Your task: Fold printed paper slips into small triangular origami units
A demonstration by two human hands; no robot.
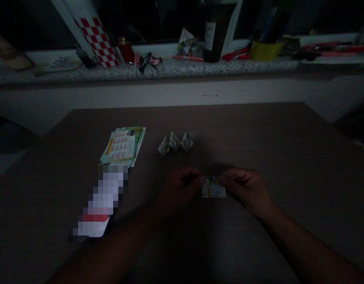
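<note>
Between my two hands is a small rectangle of printed paper (214, 191), white with green and orange print. My left hand (182, 184) pinches its upper left corner between thumb and fingers. At the upper right corner, my right hand (247, 183) grips it the same way. Beyond my hands, three small folded paper pieces (174, 142) stand in a row on the table, made of similar printed paper. To the left lies a stack of printed paper sheets (119, 146) with green edges.
A phone-like flat object (106, 197), its face pixelated, lies left of my left forearm on the brown table (258, 134). Behind, the stone windowsill (111, 75) bears a red-and-white checkered cylinder (99, 43), a dark bottle (214, 37) and a yellow pot (266, 51). The room is dim.
</note>
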